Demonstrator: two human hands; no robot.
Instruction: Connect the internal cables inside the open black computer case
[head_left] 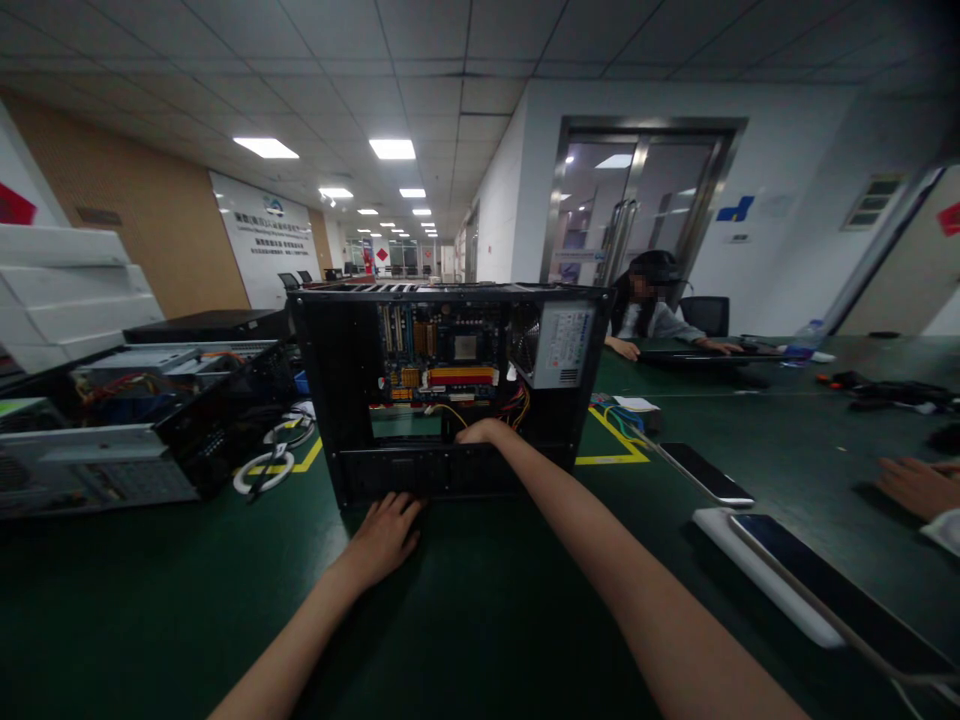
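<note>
Green worktop (pixel 465 630) fills the lower view, yellow tape (pixel 615 452) marking corners on it. Across it, at right, a person (pixel 664 315) in a headset, hands by a dark flat device (pixel 682 357).

Black computer case (pixel 397 470) stands mid-worktop, directly before the wearer, open side facing this way, low front panel across its foot. A second computer case (pixel 135 465) lies open to the left, well apart; white boxes (pixel 64 290) stacked behind it.

Inside the standing case: motherboard (pixel 450 335) upright against the back, silvery square at its middle. Power supply (pixel 559 345) in the upper right corner, pale label outward, dark fan beside it.

Right hand (pixel 484 432) reaches in over the low front panel, wrist bent; fingers mostly hidden, so cannot tell whether clenched or grasping. Left hand (pixel 388 535) palm down on the worktop at the case's foot, fingers loosely spread, grasping nothing; fingertips at the lower edge, contact unclear. Another person's hand (pixel 919 487) at far right.

Two phones to the right: the nearer one (pixel 832 585) overlaps a white slab (pixel 757 575), the other phone (pixel 705 473) farther off. Coiled white cable (pixel 264 472) beside the second case. Smallest: red and yellow slots (pixel 463 377) low on the motherboard; thin yellow wire (pixel 450 412) just beside the right hand.
</note>
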